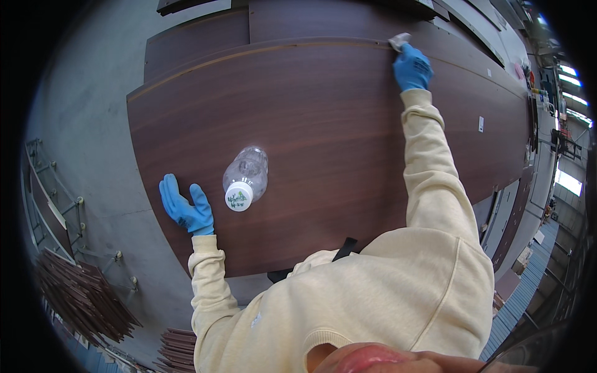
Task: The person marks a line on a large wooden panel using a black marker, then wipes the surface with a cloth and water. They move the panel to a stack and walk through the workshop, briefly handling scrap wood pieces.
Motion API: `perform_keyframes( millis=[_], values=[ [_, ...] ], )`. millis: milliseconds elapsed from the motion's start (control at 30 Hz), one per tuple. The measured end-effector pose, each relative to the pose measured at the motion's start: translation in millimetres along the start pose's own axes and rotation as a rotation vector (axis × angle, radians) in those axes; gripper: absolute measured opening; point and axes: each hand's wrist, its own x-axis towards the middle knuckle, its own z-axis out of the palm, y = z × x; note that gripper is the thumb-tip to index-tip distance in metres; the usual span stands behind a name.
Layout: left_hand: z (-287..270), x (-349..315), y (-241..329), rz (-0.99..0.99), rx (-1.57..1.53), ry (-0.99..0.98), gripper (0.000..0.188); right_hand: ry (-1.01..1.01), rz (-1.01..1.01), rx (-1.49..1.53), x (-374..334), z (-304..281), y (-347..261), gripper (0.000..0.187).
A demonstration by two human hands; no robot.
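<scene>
A: where's the rag (399, 41) rn?
B: far edge of the desk (323, 112), right hand (411, 67) grip closed on it. Left hand (185, 208) splayed flat nr the bottle (246, 178), well apart.

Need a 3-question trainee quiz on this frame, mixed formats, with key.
1. True or false: the left hand in a blue glove rests flat on the dark brown wood-grain panel.
2. What does the right hand in a blue glove press at the panel's far edge? A) small pale cloth B) hammer C) tape roll
3. Fill in: the clear plastic bottle with a white cap stands nearest the ____ hand.

Key: 1 true; 2 A; 3 left.
</scene>
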Motion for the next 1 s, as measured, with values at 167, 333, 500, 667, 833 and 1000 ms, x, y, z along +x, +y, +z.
perform_keyframes(
  millis=[167,333,500,667,833,1000],
  values=[
    [-1,2,-1,-0.001,0.006,-0.005,0.055,-0.039,-0.318,0.433,-4,-32,-186,0.013],
    [0,2,-3,-0.017,-0.061,-0.010,0.053,-0.093,-0.603,0.413,-14,-34,-317,0.021],
    [-2,0,1,-0.011,-0.075,-0.003,0.047,0.085,-0.597,0.420,-2,-3,-186,0.018],
    [0,4,7,-0.007,-0.044,-0.004,0.051,0.021,0.009,-0.049,3,-3,35,0.015],
    [-2,5,5,0.002,-0.022,-0.011,0.050,0.020,-0.061,0.057,0,6,-37,0.015],
    [-4,4,-1,0.024,-0.029,0.024,0.050,-0.133,-0.407,0.412,-10,-17,-229,0.017]
  ],
)
